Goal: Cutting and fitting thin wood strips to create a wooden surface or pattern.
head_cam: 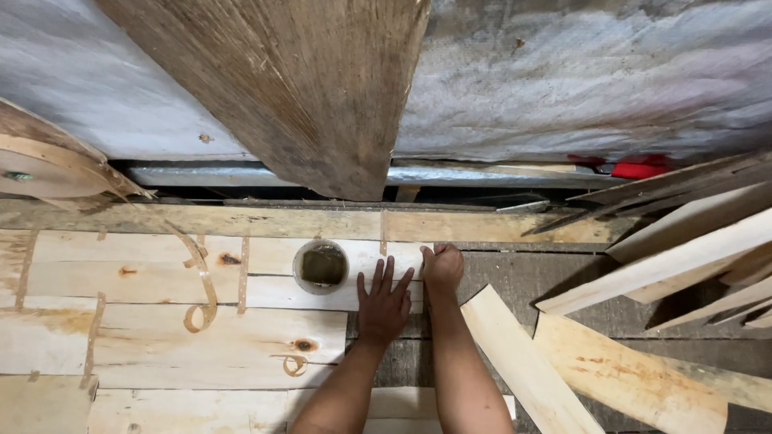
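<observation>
Both forearms rise from the bottom centre of the frame. Left hand point(383, 301) lies flat, fingers spread, pressing a pale veneer strip point(322, 294) at mid-frame; right hand point(442, 268) is curled into a fist at the strip's right end, and whether it pinches anything I cannot tell. Just left of the hands, a small round cup point(321, 266) of dark liquid, likely glue, stands on the same strip. A sideways slide of the left hand could knock the cup and spill it across the joined sheets point(161, 337) patched with brown tape point(203, 281). Thin edges may splinter under pressure. Loose veneer pieces point(667, 265) lean at the right and could slip onto the work.
</observation>
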